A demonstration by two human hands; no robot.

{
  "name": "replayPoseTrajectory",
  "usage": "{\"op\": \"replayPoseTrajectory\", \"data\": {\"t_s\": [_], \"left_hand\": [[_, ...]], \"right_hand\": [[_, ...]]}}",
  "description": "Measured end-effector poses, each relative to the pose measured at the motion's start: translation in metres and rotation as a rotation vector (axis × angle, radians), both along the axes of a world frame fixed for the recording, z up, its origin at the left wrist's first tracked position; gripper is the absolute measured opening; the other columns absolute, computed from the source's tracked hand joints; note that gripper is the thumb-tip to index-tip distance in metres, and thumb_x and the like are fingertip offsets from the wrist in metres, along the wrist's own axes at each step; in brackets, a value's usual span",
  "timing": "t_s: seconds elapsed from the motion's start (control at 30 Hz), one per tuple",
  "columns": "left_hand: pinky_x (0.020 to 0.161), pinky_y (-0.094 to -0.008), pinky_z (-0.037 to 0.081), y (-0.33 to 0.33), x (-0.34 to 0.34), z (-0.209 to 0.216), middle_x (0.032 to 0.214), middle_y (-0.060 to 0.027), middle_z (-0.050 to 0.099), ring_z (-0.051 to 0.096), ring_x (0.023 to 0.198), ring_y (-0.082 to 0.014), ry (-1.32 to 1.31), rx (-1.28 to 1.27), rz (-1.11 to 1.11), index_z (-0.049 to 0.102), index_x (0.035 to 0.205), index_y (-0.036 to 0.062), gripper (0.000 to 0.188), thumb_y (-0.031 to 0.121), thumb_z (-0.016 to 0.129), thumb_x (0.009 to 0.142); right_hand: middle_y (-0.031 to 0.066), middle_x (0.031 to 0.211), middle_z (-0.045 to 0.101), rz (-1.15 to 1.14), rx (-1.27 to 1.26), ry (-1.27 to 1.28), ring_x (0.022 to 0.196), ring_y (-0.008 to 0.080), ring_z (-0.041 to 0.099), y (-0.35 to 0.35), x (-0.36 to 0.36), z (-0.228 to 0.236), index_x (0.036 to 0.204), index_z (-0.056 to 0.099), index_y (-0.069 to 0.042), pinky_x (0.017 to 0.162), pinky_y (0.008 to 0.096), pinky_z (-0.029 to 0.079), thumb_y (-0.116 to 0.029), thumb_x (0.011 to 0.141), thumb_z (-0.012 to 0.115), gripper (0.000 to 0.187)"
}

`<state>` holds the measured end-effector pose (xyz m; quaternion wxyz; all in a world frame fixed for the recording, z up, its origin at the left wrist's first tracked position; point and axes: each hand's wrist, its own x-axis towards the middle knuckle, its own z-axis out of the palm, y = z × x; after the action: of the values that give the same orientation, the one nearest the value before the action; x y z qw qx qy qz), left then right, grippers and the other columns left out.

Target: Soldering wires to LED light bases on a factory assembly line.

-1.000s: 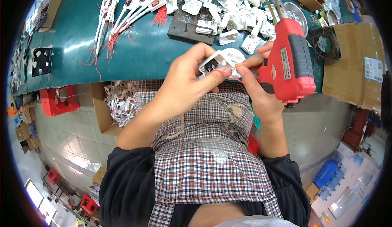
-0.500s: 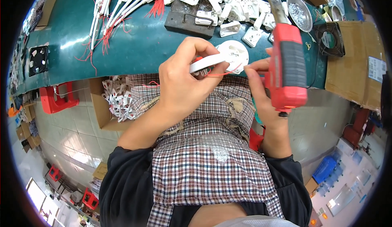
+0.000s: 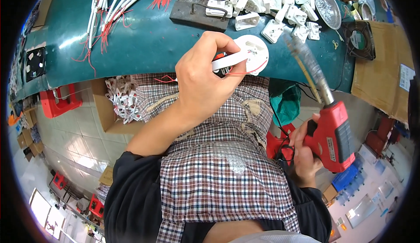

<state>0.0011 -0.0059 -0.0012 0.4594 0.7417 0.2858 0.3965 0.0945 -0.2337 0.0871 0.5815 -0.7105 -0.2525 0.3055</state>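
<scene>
My left hand [image 3: 199, 74] is closed round a white plastic housing [image 3: 230, 61] above the table's near edge. A dark part with a bit of red shows inside the housing, and a thin red wire [image 3: 241, 73] runs from it. Just behind it is a round white disc [image 3: 259, 46] with fittings; whether the two are joined I cannot tell. At the right, off the table edge, my right hand [image 3: 305, 155] grips a red and black soldering gun [image 3: 333, 140]. Its long metal nozzle [image 3: 321, 83] points up toward the white parts, apart from the housing.
Several white plug housings [image 3: 273, 31] are heaped at the back beside a dark metal block [image 3: 197, 17]. White cables with red wires [image 3: 105, 20] lie at the left. A metal dish [image 3: 327, 7], a small fan [image 3: 358, 39] and a cardboard box [image 3: 383, 76] stand right.
My right hand has drawn back, down and to the right with the soldering gun, away from the red wire. My left hand still holds the housing in nearly the same place.
</scene>
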Motion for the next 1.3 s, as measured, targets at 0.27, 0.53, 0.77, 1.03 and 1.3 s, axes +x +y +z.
{"op": "replayPoseTrajectory", "data": {"t_s": [0.27, 0.53, 0.77, 1.03, 1.3], "left_hand": [[0.064, -0.0237, 0.054, 0.001, 0.000, -0.008, 0.090, -0.0044, 0.065, 0.065, 0.073, -0.0090, 0.011, 0.134, -0.009, 0.060, 0.094, 0.0035, 0.028, 0.001, 0.085, 0.080], [0.060, -0.0328, 0.053, -0.003, 0.004, -0.005, 0.084, -0.0070, 0.066, 0.067, 0.068, -0.0234, -0.021, 0.081, 0.027, 0.060, 0.090, 0.0055, 0.030, 0.000, 0.081, 0.069], [0.060, -0.0320, 0.053, -0.002, 0.003, -0.004, 0.083, -0.0066, 0.066, 0.067, 0.066, -0.0224, -0.029, 0.062, 0.023, 0.060, 0.090, 0.0058, 0.029, 0.000, 0.081, 0.070], [0.064, -0.0226, 0.053, 0.000, -0.001, -0.005, 0.087, -0.0035, 0.066, 0.064, 0.072, -0.0072, 0.003, 0.080, -0.035, 0.059, 0.095, 0.0032, 0.028, 0.000, 0.083, 0.081], [0.066, -0.0224, 0.054, 0.002, -0.002, -0.005, 0.088, -0.0036, 0.066, 0.065, 0.075, -0.0076, 0.009, 0.057, -0.060, 0.058, 0.095, 0.0029, 0.029, 0.000, 0.083, 0.081]], "right_hand": [[0.0090, 0.090, 0.067, 0.091, -0.411, -0.272, 0.080, 0.0235, 0.067, -0.029, 0.003, -0.012, 0.102, 0.070, -0.002, 0.073, 0.0349, 0.053, -0.007, 0.083, 0.077, 0.022], [0.0105, 0.085, 0.065, 0.079, -0.336, -0.280, 0.073, 0.0273, 0.066, -0.015, 0.004, -0.019, 0.098, 0.069, -0.002, 0.065, 0.0363, 0.051, -0.003, 0.077, 0.077, 0.023], [0.0113, 0.083, 0.063, 0.137, -0.340, -0.350, 0.068, 0.0284, 0.063, -0.015, 0.006, -0.023, 0.096, 0.069, -0.001, 0.061, 0.0371, 0.050, -0.001, 0.076, 0.077, 0.022], [0.0122, 0.085, 0.065, 0.187, -0.340, -0.423, 0.070, 0.0284, 0.066, -0.015, 0.006, -0.023, 0.096, 0.069, -0.001, 0.062, 0.0363, 0.051, 0.000, 0.074, 0.079, 0.024], [0.0135, 0.090, 0.067, 0.219, -0.324, -0.527, 0.074, 0.0293, 0.069, -0.013, 0.010, -0.020, 0.098, 0.069, 0.000, 0.067, 0.0363, 0.055, -0.001, 0.074, 0.079, 0.026]]}}
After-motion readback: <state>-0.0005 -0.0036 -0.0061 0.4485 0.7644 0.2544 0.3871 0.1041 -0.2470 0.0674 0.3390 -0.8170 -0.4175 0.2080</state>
